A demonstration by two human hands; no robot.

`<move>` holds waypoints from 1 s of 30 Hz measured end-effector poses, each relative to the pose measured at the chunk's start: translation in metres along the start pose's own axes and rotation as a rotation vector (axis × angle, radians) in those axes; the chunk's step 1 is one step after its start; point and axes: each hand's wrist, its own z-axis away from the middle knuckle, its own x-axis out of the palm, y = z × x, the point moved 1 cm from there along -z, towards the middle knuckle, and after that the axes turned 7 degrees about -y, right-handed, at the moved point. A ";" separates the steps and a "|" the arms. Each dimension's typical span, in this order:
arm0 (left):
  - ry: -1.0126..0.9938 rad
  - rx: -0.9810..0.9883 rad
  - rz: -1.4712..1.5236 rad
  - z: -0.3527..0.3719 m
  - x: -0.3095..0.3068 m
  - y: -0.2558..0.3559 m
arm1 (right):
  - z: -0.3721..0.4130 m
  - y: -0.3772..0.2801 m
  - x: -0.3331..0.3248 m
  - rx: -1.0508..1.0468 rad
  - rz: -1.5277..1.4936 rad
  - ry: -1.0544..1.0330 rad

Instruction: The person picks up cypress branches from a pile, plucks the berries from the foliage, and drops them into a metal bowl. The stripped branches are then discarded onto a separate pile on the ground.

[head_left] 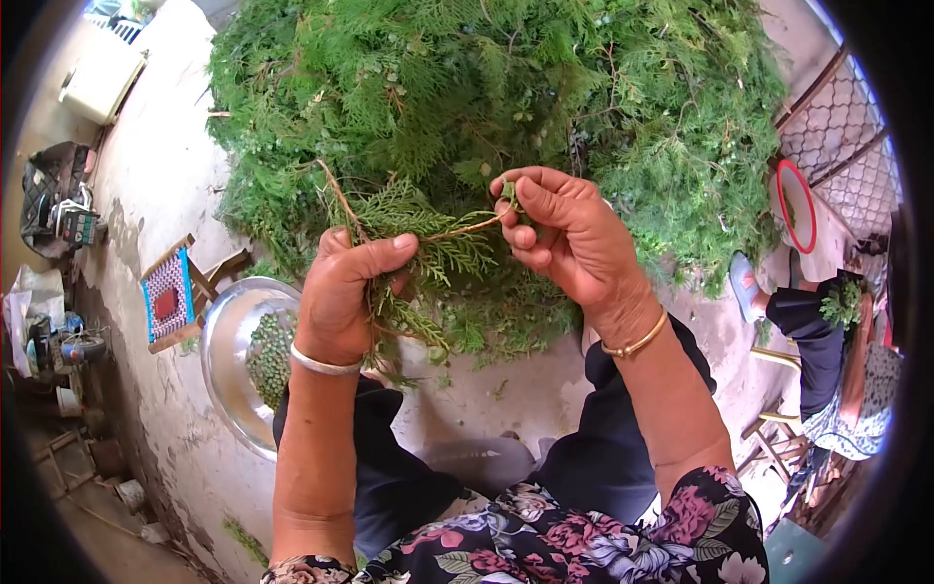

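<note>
My left hand is closed around a leafy conifer sprig, its thumb pressed over the brown stem. Flat green fronds stick out on both sides of that fist. To the right, my right hand pinches a small green cone at the tip of a thin twig running from the sprig. Thumb and forefinger close on it, and the other fingers curl beneath. Just beyond both hands lies a big heap of cut conifer branches, dotted with small pale cones.
A steel basin holding many green cones stands on the floor at left, beside a woven stool. A red-rimmed container sits at right near a wire-mesh fence. Another person sits at far right, holding a green sprig.
</note>
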 end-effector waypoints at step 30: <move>-0.122 0.171 -0.162 -0.004 0.015 -0.008 | -0.002 -0.015 0.002 -0.280 0.348 0.362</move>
